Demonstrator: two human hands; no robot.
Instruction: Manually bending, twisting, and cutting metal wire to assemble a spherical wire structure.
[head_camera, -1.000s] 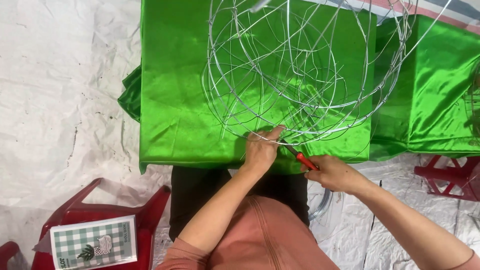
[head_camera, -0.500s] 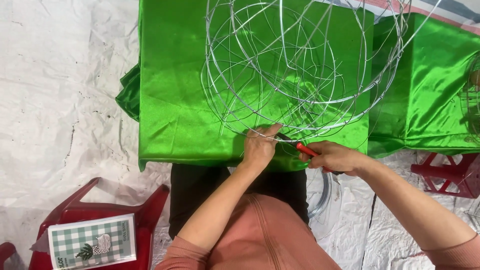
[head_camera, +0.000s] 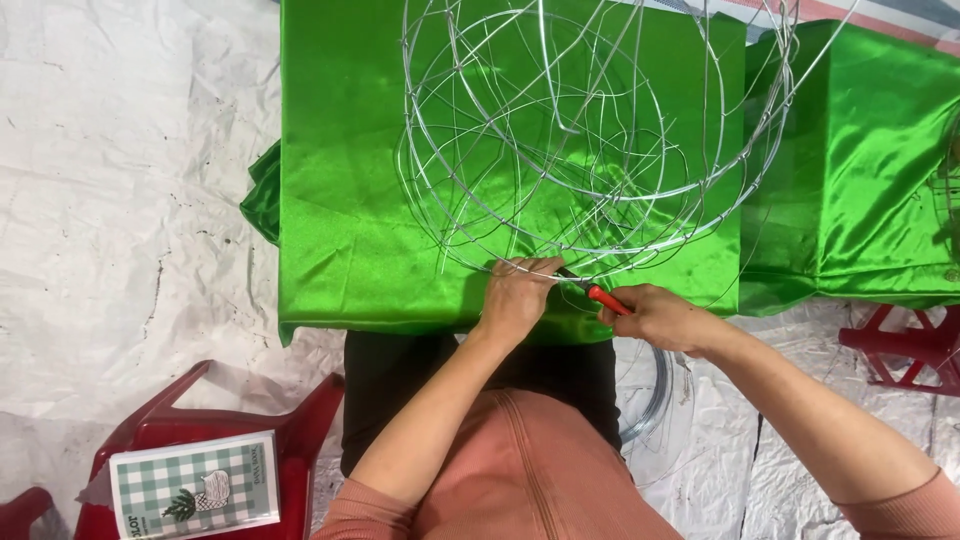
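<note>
A large round frame of bent silver wire (head_camera: 590, 130) lies on a table draped in shiny green cloth (head_camera: 340, 200). My left hand (head_camera: 518, 298) pinches the frame's near rim at the table's front edge. My right hand (head_camera: 655, 316) grips red-handled pliers (head_camera: 602, 296), whose jaws meet the wire just beside my left fingers. Both forearms reach out over my lap and pink top.
A red plastic stool (head_camera: 250, 440) at lower left carries a green checked booklet (head_camera: 192, 487). Another red stool (head_camera: 910, 345) stands at right. A coil of wire (head_camera: 648, 395) lies on the white sheet-covered floor by my right leg. More green cloth (head_camera: 880, 170) covers the right side.
My right hand with the pliers has moved up and left, closer to my left hand at the rim. The left hand keeps its hold on the wire.
</note>
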